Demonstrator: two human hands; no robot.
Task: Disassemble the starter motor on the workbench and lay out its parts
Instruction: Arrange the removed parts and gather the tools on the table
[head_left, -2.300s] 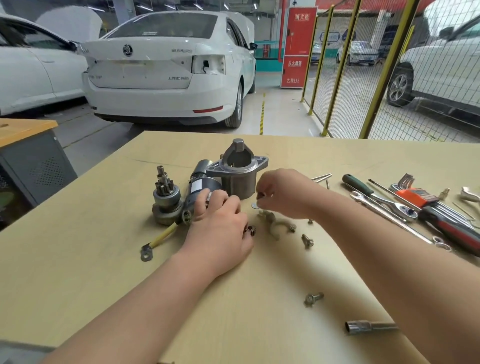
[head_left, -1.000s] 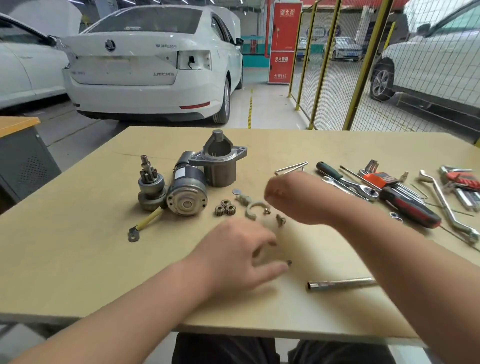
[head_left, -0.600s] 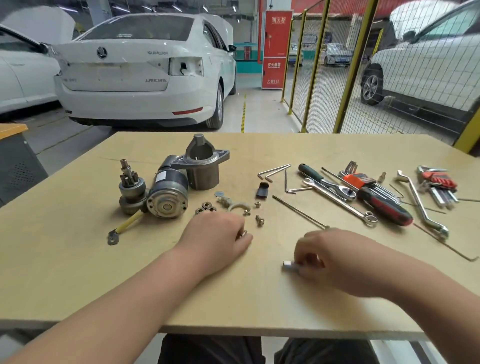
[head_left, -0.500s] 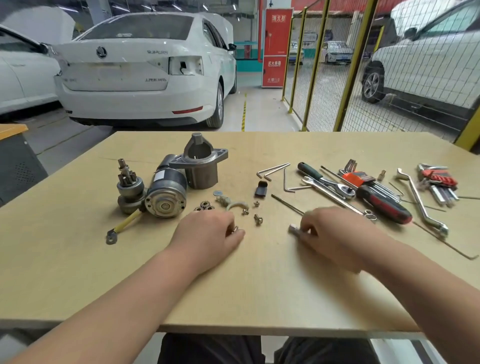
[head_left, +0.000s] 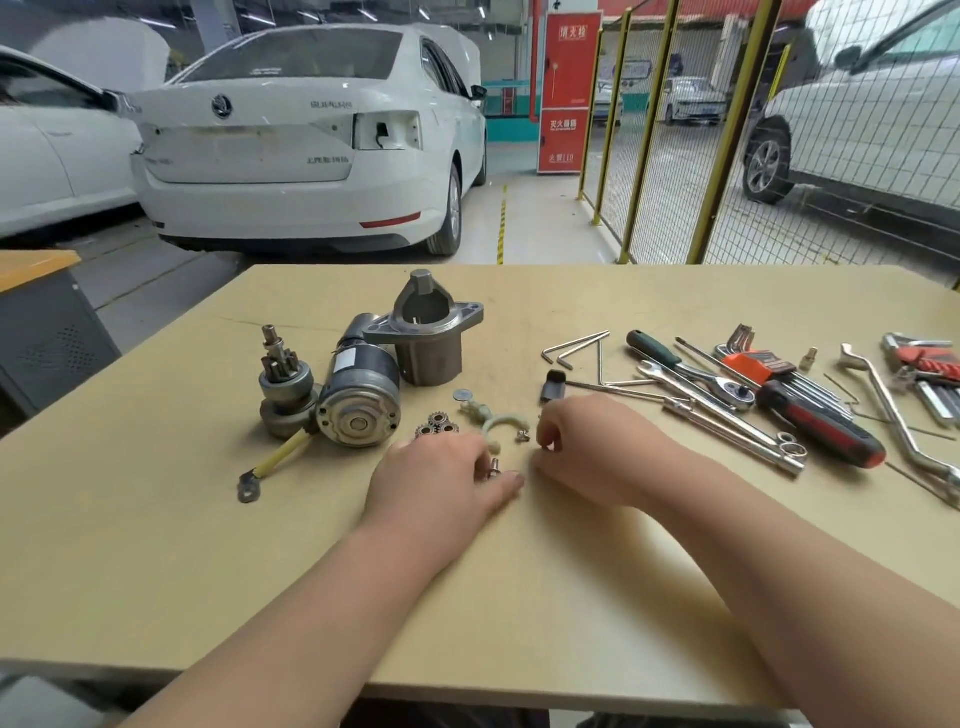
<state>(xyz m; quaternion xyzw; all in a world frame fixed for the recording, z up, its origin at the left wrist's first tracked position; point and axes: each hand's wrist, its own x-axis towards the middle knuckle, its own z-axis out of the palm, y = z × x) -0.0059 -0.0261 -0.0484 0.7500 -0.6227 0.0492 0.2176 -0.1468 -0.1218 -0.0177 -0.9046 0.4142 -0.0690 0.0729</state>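
The starter parts stand at the left middle of the workbench (head_left: 156, 519): the pinion drive (head_left: 283, 384), the motor body (head_left: 358, 400) with its yellow lead (head_left: 275, 460), and the nose housing (head_left: 431, 332). In front of them lie small gears (head_left: 436, 423), a washer (head_left: 462, 396), a white fork lever (head_left: 501, 422) and a black piece (head_left: 553, 384). My left hand (head_left: 441, 483) lies on the bench with a small bolt (head_left: 493, 467) pinched at its fingertips. My right hand (head_left: 587, 447) is curled beside the fork lever, its fingertips hidden.
Hand tools spread over the right of the bench: hex keys (head_left: 571, 348), a ratchet (head_left: 691, 371), a metal tube (head_left: 732, 434), a red-and-black screwdriver (head_left: 821, 431) and a bent wrench (head_left: 893, 415). White cars and a yellow mesh fence stand beyond the bench.
My right hand took the metal tube from the front of the bench, left it by the tools, then came back beside the fork lever. My left hand slid a bolt up toward the small parts.
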